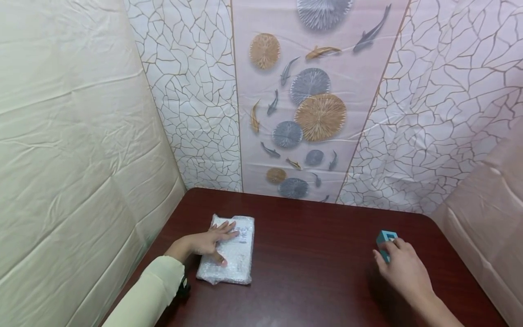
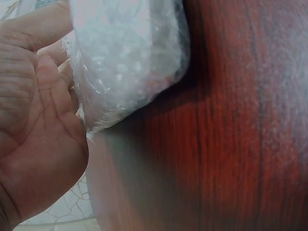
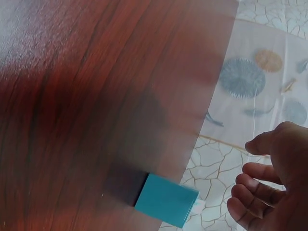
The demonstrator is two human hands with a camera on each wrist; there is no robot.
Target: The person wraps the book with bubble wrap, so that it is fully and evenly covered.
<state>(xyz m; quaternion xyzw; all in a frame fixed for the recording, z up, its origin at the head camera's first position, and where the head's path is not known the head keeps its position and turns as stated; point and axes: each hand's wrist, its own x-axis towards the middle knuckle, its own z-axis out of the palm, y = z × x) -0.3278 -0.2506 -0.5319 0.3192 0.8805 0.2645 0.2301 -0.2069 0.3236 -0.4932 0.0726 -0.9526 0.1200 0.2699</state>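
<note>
A flat rectangular package [image 1: 236, 265] in clear bubble wrap lies at the left of the table, with blurred print showing through the wrap. My left hand [image 1: 207, 242] rests on its left side, fingers and thumb spread. In the left wrist view the wrapped package [image 2: 127, 53] reaches past the hand, one corner over the dark wood. On the right, a small teal box [image 1: 382, 238] with a pale top detail stands on the table. My right hand [image 1: 404, 269] hovers close over it, fingers loosely bent. The right wrist view shows a gap between the teal box [image 3: 166, 199] and the fingertips.
The dark red wooden table [image 1: 306, 254] has rounded far corners. Behind it hangs a patterned cloth [image 1: 204, 100] with fish and round leaf shapes. Pale cloth walls [image 1: 81, 159] flank both sides. A small black object [image 1: 184, 288] sits at my left wrist.
</note>
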